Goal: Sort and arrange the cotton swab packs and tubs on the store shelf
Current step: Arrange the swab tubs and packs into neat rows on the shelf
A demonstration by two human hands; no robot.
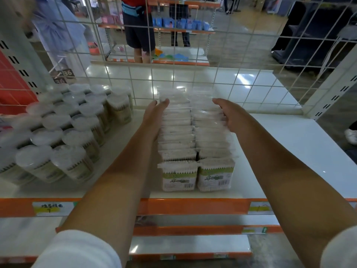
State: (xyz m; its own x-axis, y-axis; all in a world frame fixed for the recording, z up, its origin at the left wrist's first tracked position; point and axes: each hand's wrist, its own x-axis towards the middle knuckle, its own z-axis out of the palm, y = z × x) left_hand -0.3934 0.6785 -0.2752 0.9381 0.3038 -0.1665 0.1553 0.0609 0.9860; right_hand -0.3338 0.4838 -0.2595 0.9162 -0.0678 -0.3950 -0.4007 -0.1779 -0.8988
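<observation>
Two rows of clear cotton swab packs [195, 136] with green labels stand upright on the white shelf [301, 144], running from the front edge back to the wire grid. My left hand [154, 115] lies flat against the left side of the rows, fingers straight. On the right side, my right hand [229, 115] presses the packs with its fingers curled over their tops. The rows are squeezed between both palms. A block of several round cotton swab tubs [63, 132] with clear lids stands on the shelf to the left.
A white wire grid [193, 78] closes the shelf's back. An orange price rail [173, 206] with labels runs along the front edge, with lower shelves beneath. A slotted upright [328, 97] stands at right. People stand in the aisle behind the grid.
</observation>
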